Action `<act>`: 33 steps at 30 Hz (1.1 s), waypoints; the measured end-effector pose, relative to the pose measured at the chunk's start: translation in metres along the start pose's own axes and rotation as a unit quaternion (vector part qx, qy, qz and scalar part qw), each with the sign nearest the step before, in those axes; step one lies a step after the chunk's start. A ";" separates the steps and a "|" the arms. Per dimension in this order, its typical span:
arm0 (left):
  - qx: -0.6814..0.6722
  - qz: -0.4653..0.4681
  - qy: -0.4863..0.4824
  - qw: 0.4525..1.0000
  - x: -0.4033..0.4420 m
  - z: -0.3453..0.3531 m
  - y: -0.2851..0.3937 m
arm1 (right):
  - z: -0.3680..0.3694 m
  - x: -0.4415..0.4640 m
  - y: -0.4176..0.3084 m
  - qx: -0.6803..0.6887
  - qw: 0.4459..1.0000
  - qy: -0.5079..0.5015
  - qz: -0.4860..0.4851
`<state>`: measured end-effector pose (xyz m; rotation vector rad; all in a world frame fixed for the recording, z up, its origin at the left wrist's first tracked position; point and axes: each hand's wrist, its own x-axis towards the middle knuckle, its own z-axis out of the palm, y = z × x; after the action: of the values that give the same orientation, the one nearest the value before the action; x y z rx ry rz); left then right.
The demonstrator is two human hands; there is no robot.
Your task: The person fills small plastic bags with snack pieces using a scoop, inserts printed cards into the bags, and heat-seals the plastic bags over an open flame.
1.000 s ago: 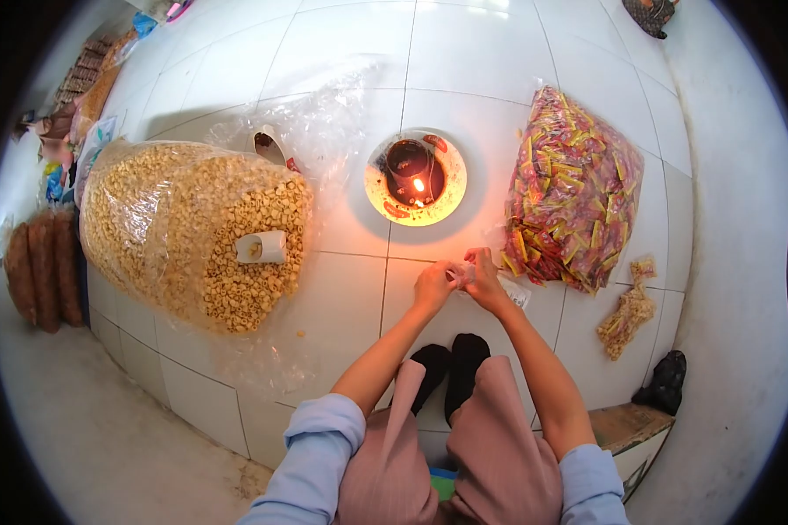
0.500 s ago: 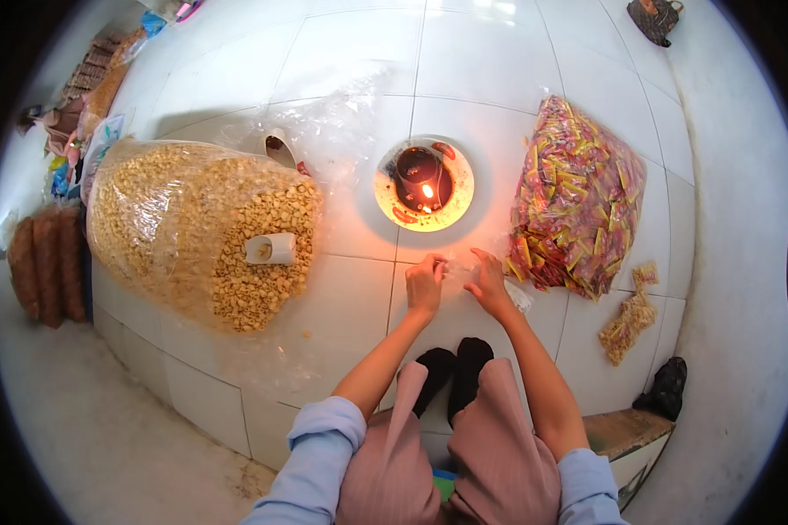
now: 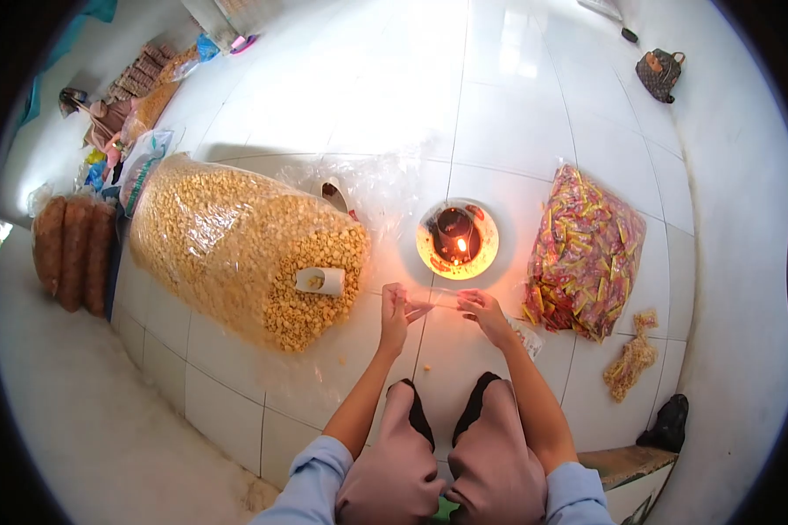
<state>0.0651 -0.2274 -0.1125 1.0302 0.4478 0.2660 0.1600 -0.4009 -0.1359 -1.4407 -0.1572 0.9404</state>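
A small clear plastic bag (image 3: 444,298) is stretched level between my two hands. My left hand (image 3: 396,317) pinches one end of it, and the other end is between the fingers of my right hand (image 3: 486,315). Just beyond the bag, a small flame (image 3: 461,246) burns at a dark holder on a round pale plate (image 3: 425,261). To the left of my hands lies a big open clear sack (image 3: 193,236) of small yellow snack pieces (image 3: 302,319), with a white scoop (image 3: 320,281) resting on them.
On the right stands a big clear bag of red and yellow sachets (image 3: 582,254). Near it lie a filled snack pack (image 3: 630,367) and a white printed packet (image 3: 527,337). A second scoop (image 3: 334,194) sits behind the sack. A brown backpack (image 3: 659,74) is by the wall.
The plastic bag, crumpled between my hands before, is now drawn out between them. My hands have moved somewhat apart. The camera has tilted up, and my knees and feet have spread.
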 end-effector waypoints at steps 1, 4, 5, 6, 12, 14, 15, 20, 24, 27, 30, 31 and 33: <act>-0.004 0.001 0.007 1.000 0.001 -0.003 0.004 | 0.001 -0.001 -0.001 0.042 0.999 0.028 -0.015; -0.008 0.004 0.017 1.000 -0.001 -0.018 0.000 | 0.008 -0.005 -0.016 0.050 0.994 0.089 -0.049; 0.023 0.012 0.050 0.998 0.000 -0.026 -0.008 | 0.013 -0.008 -0.023 0.017 0.990 0.121 -0.071; 0.054 0.019 0.084 0.995 -0.003 -0.032 -0.017 | 0.017 -0.011 -0.029 0.015 0.991 0.120 -0.062; 0.568 0.332 0.100 0.747 -0.014 0.011 0.053 | 0.037 -0.023 -0.092 -0.315 0.908 0.113 -0.252; 0.574 0.336 0.013 0.747 -0.001 0.024 0.091 | 0.047 -0.022 -0.115 -0.350 0.875 0.095 -0.321; 0.579 0.333 -0.080 0.740 0.004 0.027 0.103 | 0.052 -0.021 -0.125 -0.380 0.839 0.079 -0.382; 0.463 0.140 -0.105 0.869 0.015 0.027 0.112 | 0.067 -0.019 -0.160 -0.402 0.829 0.065 -0.385; 0.467 0.126 -0.046 0.874 0.014 0.026 0.120 | 0.076 -0.017 -0.171 -0.350 0.856 0.098 -0.367; 0.436 0.167 -0.036 0.884 0.010 0.025 0.124 | 0.083 -0.019 -0.179 -0.339 0.863 0.060 -0.370; 0.435 0.188 -0.012 0.881 0.002 0.024 0.132 | 0.086 -0.016 -0.179 -0.273 0.897 0.032 -0.347; 0.435 0.188 -0.012 0.881 0.001 0.024 0.133 | 0.084 -0.016 -0.180 -0.273 0.897 0.032 -0.347; 0.452 0.196 -0.007 0.870 -0.002 0.019 0.139 | 0.084 -0.013 -0.186 -0.269 0.928 -0.031 -0.257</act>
<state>0.0715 -0.1738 0.0172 2.0557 0.3410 0.4242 0.1839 -0.3173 0.0495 -1.7446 -0.8538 0.5190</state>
